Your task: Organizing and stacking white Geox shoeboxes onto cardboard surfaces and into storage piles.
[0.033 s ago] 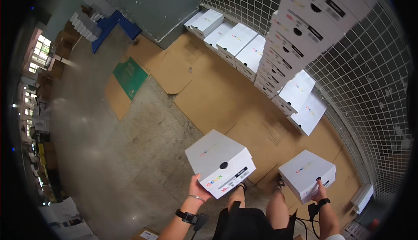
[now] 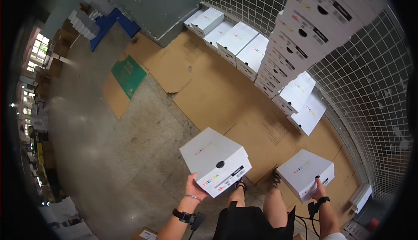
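While each hand grips one, two white boxes (lidded) are carried.

White boxes are showing rainbow-coloured lettering; brown cardboard and a green sheet are covering grey floor.

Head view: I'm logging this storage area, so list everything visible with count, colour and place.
Held boxes: two, white; one in the left hand, one in the right.
Stacked boxes: many, white, against the wire mesh wall.
Flattened cardboard: several sheets, brown, on the concrete floor.
Green sheet: one, beside the cardboard.
Blue object: one, far left.
Left hand: under its box, wristband.
Right hand: at its box's near edge.
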### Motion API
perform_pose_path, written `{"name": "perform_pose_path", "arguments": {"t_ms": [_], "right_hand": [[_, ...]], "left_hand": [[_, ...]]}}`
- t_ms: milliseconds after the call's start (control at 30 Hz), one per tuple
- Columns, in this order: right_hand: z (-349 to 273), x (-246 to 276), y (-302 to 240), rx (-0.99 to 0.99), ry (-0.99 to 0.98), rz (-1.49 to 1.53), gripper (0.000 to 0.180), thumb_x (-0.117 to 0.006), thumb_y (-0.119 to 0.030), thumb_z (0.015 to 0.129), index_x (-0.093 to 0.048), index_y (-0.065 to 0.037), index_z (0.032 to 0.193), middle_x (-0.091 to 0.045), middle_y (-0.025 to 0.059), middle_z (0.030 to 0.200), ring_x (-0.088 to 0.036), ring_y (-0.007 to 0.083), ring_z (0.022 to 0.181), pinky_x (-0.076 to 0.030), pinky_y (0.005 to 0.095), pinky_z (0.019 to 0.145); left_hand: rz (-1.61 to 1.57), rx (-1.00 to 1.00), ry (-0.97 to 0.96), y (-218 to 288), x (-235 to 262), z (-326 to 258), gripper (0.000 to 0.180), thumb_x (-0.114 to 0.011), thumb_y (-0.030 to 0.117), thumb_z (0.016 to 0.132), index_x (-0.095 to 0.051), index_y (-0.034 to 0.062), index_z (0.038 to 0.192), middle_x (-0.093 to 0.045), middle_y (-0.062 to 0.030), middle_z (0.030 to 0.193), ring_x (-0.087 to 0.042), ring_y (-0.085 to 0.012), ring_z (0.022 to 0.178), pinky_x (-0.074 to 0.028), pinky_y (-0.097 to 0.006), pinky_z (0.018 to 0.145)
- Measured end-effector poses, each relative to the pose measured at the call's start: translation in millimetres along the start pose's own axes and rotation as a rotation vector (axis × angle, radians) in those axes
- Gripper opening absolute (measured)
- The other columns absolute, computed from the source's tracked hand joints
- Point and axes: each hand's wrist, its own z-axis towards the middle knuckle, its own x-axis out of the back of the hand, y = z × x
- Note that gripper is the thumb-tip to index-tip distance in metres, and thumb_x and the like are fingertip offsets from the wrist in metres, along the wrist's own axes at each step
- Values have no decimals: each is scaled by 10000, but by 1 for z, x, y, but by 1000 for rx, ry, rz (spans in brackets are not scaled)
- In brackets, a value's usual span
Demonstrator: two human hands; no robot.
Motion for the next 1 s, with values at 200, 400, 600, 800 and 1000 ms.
{"name": "perform_pose_path", "arguments": {"t_ms": [200, 400, 600, 800, 1000], "right_hand": [[3, -105, -35, 432, 46, -339, 645, -699, -211, 570, -350, 44, 1049, -501, 154, 908, -522, 255, 800, -440, 380, 703], [-11, -214, -65, 510, 121, -735, 789, -746, -210, 508, -258, 46, 1073, -528, 224, 943, -563, 295, 851, -475, 365, 703], [-47, -323, -130, 435, 83, -1090, 1004, -741, -280, 496, -146, 104, 1208, -407, 293, 1056, -453, 371, 972, -389, 399, 833], [-71, -385, -178, 494, 3, -1156, 1095, -750, -281, 496, -64, 100, 1260, -323, 300, 1146, -364, 387, 1064, -319, 393, 912], [-74, -430, -198, 551, -14, -1148, 1073, -753, -261, 495, -91, 100, 1258, -325, 274, 1165, -356, 371, 1081, -315, 379, 921]], "left_hand": [[24, -128, 70, 107, 9, 27, 641, -508, 399, 678, -374, 81, 1218, -420, -122, 1213, -401, -320, 1112, -309, -521, 896], [47, -197, 91, 197, -20, 84, 656, -532, 390, 661, -375, 61, 1207, -435, -116, 1194, -414, -304, 1100, -349, -488, 874], [175, -212, 188, 263, -42, 140, 693, -550, 393, 640, -372, 37, 1207, -456, -134, 1160, -442, -304, 1063, -359, -449, 881], [179, -228, 225, 304, -69, 184, 688, -575, 364, 642, -368, 21, 1202, -457, -134, 1146, -446, -289, 1054, -364, -437, 873], [183, -185, 123, 345, -81, 219, 664, -584, 275, 641, -337, 84, 1227, -433, -97, 1133, -420, -237, 1076, -384, -365, 872]]}}
